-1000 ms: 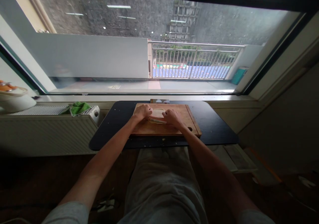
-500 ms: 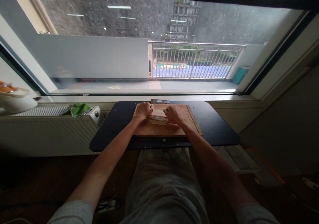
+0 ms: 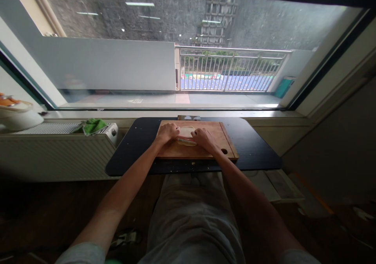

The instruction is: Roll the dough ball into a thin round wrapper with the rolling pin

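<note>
A pale sandwich (image 3: 186, 135) with a reddish filling lies on a wooden cutting board (image 3: 213, 130) on a small black table (image 3: 252, 146). My left hand (image 3: 167, 132) grips the sandwich's left side with curled fingers. My right hand (image 3: 205, 137) holds its right side, fingers bent over the bread. Both hands hide the ends of the sandwich.
A radiator (image 3: 53, 146) stands to the left with a green cloth (image 3: 93, 125) on top. A white bowl (image 3: 17, 116) sits at the far left. A large window (image 3: 176, 56) faces a balcony railing. Crumbs dot the table. My lap is just below the table edge.
Both hands stay on the sandwich. It was lifted slightly half a second ago and now sits lower on the board. The camera shifted a little.
</note>
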Available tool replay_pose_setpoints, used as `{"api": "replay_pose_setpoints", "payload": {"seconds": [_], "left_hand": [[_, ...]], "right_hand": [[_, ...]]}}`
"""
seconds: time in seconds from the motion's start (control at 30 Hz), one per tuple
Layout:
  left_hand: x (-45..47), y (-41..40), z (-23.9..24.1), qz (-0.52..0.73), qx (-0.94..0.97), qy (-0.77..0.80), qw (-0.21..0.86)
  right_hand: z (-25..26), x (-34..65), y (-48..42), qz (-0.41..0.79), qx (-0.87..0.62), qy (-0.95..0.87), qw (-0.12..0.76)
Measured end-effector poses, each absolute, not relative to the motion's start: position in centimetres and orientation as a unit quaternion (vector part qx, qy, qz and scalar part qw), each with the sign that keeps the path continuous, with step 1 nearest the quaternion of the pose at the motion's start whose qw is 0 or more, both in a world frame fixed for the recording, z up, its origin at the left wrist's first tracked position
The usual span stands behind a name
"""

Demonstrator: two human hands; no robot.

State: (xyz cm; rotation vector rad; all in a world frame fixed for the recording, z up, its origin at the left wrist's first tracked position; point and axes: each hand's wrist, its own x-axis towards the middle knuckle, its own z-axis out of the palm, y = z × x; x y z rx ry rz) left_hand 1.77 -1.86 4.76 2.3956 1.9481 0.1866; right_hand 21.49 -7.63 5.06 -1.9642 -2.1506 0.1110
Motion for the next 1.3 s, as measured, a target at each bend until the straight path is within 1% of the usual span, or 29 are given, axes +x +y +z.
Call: {"api": "replay_pose_setpoints", "payload": {"seconds": [0.37,0.53,0.8,0.97,1.13,1.3], "left_hand": [[1.3,-4.9,5.2,0.056,0.793,0.607,0.018],[1.0,-5.7,4.9,0.077,0.79,0.608,0.009],[1.4,-4.1,4.6,0.087,0.782,0.617,0.001],[1.9,-2.3,5.1,0.087,0.778,0.622,0.018],[2.2,-0.8,5.4,0.088,0.786,0.611,0.028],[2.2,-0.8,5.1,0.08,0.787,0.611,0.038]], "right_hand": [[5.7,20.0,-11.6,-0.003,-0.671,-0.737,0.083],[5.5,19.6,-12.3,-0.009,-0.676,-0.731,0.091],[5.6,20.4,-9.8,0.014,-0.671,-0.734,0.1],[5.4,21.1,-7.6,0.032,-0.667,-0.736,0.108],[5.2,21.9,-5.9,0.03,-0.655,-0.744,0.127],[4.9,21.9,-6.1,0.025,-0.654,-0.745,0.129]]}}
